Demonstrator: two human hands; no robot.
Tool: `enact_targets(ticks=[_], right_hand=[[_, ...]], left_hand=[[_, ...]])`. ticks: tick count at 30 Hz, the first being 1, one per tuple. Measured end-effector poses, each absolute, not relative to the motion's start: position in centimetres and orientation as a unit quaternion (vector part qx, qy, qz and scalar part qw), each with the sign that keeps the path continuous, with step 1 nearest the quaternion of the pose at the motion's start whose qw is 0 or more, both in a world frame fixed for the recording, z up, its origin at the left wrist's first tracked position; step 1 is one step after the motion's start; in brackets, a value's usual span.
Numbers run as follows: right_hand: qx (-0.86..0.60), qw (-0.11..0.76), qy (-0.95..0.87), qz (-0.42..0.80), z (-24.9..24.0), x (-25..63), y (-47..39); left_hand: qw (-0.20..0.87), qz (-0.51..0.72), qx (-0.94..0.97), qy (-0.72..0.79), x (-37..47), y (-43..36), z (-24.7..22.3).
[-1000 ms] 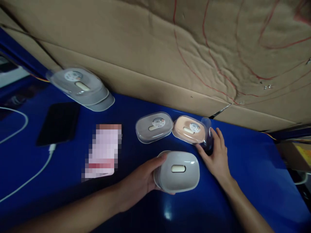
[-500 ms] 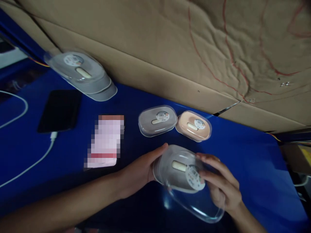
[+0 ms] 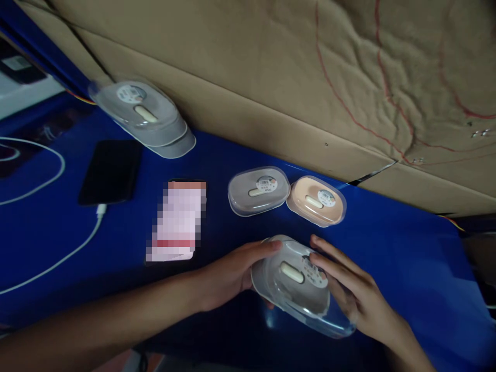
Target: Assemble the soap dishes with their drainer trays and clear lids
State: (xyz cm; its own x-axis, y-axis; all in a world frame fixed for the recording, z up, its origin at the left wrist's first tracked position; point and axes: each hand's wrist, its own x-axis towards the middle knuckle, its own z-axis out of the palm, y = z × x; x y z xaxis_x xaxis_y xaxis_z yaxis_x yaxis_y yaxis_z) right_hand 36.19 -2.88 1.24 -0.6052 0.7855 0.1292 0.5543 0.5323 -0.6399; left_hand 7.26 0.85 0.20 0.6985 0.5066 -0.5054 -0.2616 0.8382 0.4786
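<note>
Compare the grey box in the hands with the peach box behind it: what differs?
The grey box is grey, the peach box pale orange. The grey box is gripped between left hand and right hand, its clear cover askew; the peach box lies untouched, cover seated. Both are rounded and stickered.

The near side of the grey box is masked by the clear cover and the right hand, so how far the cover is seated cannot be told. The label on the cover is too small to be read, and partly covered by fingers. The left hand's fingertips under the box are hidden. Both forearms are cut off by the lower edge. The card on the bench is pixelated, its face illegible. The white cable is cut by the left edge. The stacked boxes at the back are blurred; their number cannot be told.
</note>
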Motion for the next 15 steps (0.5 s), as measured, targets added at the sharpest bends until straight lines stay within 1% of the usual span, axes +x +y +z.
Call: enact_targets(ticks=[2, 5, 7, 8, 12, 15], right_hand=[[-0.416, 0.195, -0.837, 0.297, 1.3, 36.0, -2.9], [-0.439, 0.233, -0.813, 0.302, 1.4, 35.7, -3.0], [-0.433, 0.249, -0.802, 0.328, 1.6, 35.8, -3.1], [-0.428, 0.237, -0.798, 0.352, 1.7, 36.0, -3.1], [-0.387, 0.143, -0.784, 0.463, 2.5, 37.2, -2.7], [-0.37, 0.124, -0.779, 0.491, 2.3, 37.7, -2.3]], left_hand=[[0.899, 0.208, 0.186, 0.339, 7.3, 0.9, 0.4], [0.899, 0.207, 0.181, 0.34, 7.3, 0.9, 0.6], [0.907, 0.205, 0.173, 0.324, 7.3, 0.9, 0.7], [0.912, 0.201, 0.167, 0.317, 7.3, 0.9, 0.6], [0.923, 0.179, 0.131, 0.315, 7.3, 0.6, 0.5], [0.923, 0.179, 0.136, 0.311, 7.3, 0.5, 0.4]])
